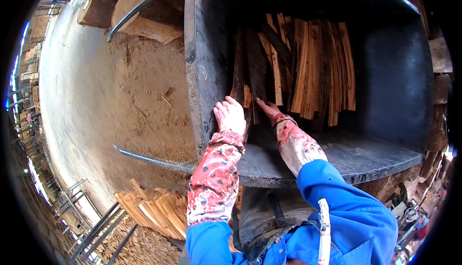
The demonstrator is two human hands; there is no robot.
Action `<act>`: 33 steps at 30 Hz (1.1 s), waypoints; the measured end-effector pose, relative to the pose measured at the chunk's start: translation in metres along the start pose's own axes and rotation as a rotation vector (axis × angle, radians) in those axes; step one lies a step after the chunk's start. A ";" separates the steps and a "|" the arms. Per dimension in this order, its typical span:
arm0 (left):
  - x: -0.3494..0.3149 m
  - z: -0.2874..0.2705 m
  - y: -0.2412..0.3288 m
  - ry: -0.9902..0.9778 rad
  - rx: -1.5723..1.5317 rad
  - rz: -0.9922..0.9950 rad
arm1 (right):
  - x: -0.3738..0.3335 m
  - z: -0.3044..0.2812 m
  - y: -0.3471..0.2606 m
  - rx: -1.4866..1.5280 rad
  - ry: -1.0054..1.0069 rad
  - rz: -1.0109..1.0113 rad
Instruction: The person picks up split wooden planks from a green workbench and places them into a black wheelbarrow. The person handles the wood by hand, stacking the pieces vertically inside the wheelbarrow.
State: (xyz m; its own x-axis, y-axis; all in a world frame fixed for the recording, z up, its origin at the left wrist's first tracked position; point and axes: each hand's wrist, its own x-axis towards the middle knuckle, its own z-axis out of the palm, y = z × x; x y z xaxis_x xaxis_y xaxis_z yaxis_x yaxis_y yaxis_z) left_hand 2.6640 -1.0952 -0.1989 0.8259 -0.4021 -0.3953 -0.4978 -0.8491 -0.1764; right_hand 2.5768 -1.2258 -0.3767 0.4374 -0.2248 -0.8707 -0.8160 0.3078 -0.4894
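Rough wooden strips (308, 68) lie side by side in a black metal bin (394, 72), some pale, others dark with bark. At the bin's left wall, my left hand (229, 116) is closed with bent fingers over the near end of the leftmost strips. My right hand (270, 110) reaches in beside it, its thumb side against a dark strip (256, 68). These strips lie between my two hands. The undersides of both hands are hidden. Red-and-white patterned sleeve covers reach to both wrists.
Curved metal handles (151, 161) stick out from the bin's left side. Large cut logs (144, 15) lie at the far left. Stacked wood strips (156, 212) rest on a metal rack near my left arm. Sawdust covers the floor (144, 92).
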 end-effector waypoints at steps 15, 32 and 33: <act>0.035 0.019 -0.017 -0.394 -0.795 -0.194 | -0.030 -0.033 -0.031 0.516 -0.398 0.092; -0.080 -0.001 0.032 -0.276 -1.842 -0.306 | -0.148 -0.048 -0.065 0.491 -0.222 -0.077; -0.085 -0.010 0.034 -0.335 -1.988 -0.345 | -0.156 -0.051 -0.066 0.504 -0.243 -0.071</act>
State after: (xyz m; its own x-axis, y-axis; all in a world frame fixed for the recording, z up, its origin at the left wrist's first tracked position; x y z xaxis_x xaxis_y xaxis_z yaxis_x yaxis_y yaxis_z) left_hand 2.5792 -1.0932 -0.1618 0.6170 -0.3075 -0.7244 0.7416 -0.0807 0.6660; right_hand 2.5435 -1.2579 -0.2057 0.6082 -0.0600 -0.7915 -0.5256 0.7168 -0.4582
